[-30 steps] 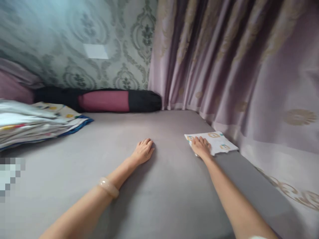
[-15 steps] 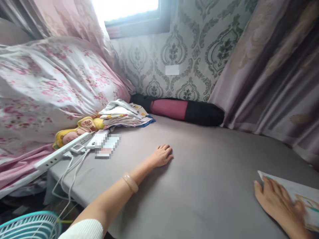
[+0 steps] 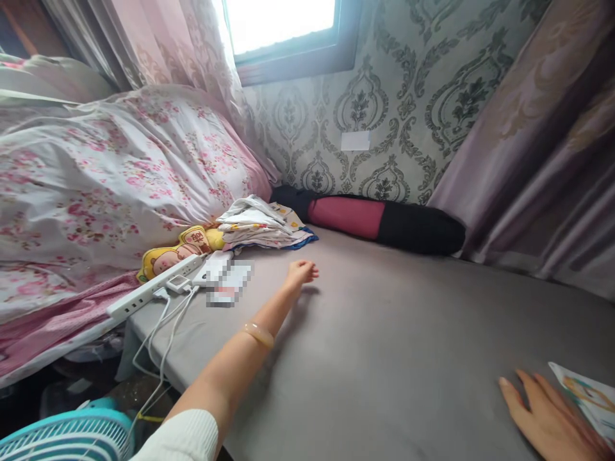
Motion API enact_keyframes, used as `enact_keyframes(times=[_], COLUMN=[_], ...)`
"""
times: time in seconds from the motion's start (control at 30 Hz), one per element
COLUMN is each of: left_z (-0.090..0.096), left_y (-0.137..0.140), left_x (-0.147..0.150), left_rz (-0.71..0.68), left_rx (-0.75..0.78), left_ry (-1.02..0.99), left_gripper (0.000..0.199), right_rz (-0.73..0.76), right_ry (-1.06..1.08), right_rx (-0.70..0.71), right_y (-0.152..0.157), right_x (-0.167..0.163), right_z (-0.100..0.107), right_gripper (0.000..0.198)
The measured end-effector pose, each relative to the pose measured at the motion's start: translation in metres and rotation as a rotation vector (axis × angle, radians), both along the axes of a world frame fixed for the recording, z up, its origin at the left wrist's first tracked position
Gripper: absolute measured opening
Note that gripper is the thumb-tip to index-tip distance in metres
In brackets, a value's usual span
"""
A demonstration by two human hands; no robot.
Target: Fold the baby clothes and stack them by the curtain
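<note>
Patterned wallpaper (image 3: 360,109) and a bright window (image 3: 283,25) back the wide grey sheet (image 3: 384,333) in front of me, with a black-and-red roll (image 3: 350,218) lying along the wall. At the lower right, I have my right hand (image 3: 548,410) low over the sheet, its fingers spread, thumb apart. Just beside it, partly hidden behind it and cut off by the edge of view, lies the white printed cloth (image 3: 589,394); whether my hand touches it I cannot tell. I hold my left hand (image 3: 302,272) out over the sheet, its shadow falling below, fingers loosely curled; whether they close on anything I cannot tell. Near it, farther back, sits a pile of folded fabric (image 3: 259,224) with a blue edge. Left of that are a yellow plush toy (image 3: 177,256) and a white power strip (image 3: 154,288) with cables plugged in.
</note>
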State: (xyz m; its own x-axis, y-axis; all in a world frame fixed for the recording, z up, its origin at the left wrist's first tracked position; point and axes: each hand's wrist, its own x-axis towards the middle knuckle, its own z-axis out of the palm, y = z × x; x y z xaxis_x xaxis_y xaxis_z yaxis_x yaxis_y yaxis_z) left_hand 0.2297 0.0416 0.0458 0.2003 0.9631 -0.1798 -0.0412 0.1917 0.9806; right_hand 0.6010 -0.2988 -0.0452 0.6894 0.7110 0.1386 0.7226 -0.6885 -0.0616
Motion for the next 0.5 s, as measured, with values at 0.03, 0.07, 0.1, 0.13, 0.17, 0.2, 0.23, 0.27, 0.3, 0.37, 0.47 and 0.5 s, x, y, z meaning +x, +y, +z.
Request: enact_keyframes(times=[0.03, 0.07, 0.1, 0.13, 0.17, 0.2, 0.23, 0.27, 0.3, 0.37, 0.47, 0.5], left_z=[0.006, 0.012, 0.019, 0.027, 0.035, 0.043, 0.051, 0.058, 0.065, 0.076, 0.085, 0.087], left_y=[0.011, 0.023, 0.035, 0.047, 0.058, 0.069, 0.078, 0.087, 0.096, 0.109, 0.125, 0.129], left_x=[-0.009, -0.019, -0.03, -0.041, -0.052, -0.063, -0.074, -0.085, -0.095, -0.114, -0.138, -0.145], left_rz=[0.081, 0.155, 0.219, 0.278, 0.335, 0.389, 0.44, 0.48, 0.52, 0.597, 0.662, 0.665], left_rx=[-0.026, -0.044, -0.059, -0.073, -0.089, -0.103, -0.113, -0.116, -0.116, -0.115, -0.117, -0.112], left_ry=[-0.024, -0.053, -0.084, -0.116, -0.146, -0.173, -0.201, -0.23, -0.258, -0.309, -0.383, -0.41], left_gripper=[0.014, 0.014, 0.013, 0.012, 0.012, 0.011, 0.009, 0.007, 0.007, 0.008, 0.009, 0.01], right_rz=[0.076, 0.143, 0.193, 0.242, 0.274, 0.315, 0.359, 0.397, 0.434, 0.488, 0.512, 0.516], right_ry=[0.031, 0.03, 0.017, 0.009, 0.001, 0.005, 0.009, 0.008, 0.005, 0.003, 0.011, 0.015], right_rx=[0.019, 0.05, 0.088, 0.112, 0.136, 0.139, 0.141, 0.139, 0.138, 0.132, 0.117, 0.106], right_y=[0.005, 0.009, 0.014, 0.018, 0.021, 0.024, 0.027, 0.029, 0.03, 0.031, 0.03, 0.03], right_x=[-0.016, -0.033, -0.05, -0.066, -0.081, -0.095, -0.107, -0.117, -0.124, -0.135, -0.139, -0.139], right_z=[0.003, 0.005, 0.006, 0.007, 0.006, 0.005, 0.004, 0.003, 0.001, 0.0, 0.003, 0.004], right_gripper=[0.083, 0.081, 0.078, 0.076, 0.074, 0.072, 0.071, 0.069, 0.068, 0.066, 0.065, 0.065])
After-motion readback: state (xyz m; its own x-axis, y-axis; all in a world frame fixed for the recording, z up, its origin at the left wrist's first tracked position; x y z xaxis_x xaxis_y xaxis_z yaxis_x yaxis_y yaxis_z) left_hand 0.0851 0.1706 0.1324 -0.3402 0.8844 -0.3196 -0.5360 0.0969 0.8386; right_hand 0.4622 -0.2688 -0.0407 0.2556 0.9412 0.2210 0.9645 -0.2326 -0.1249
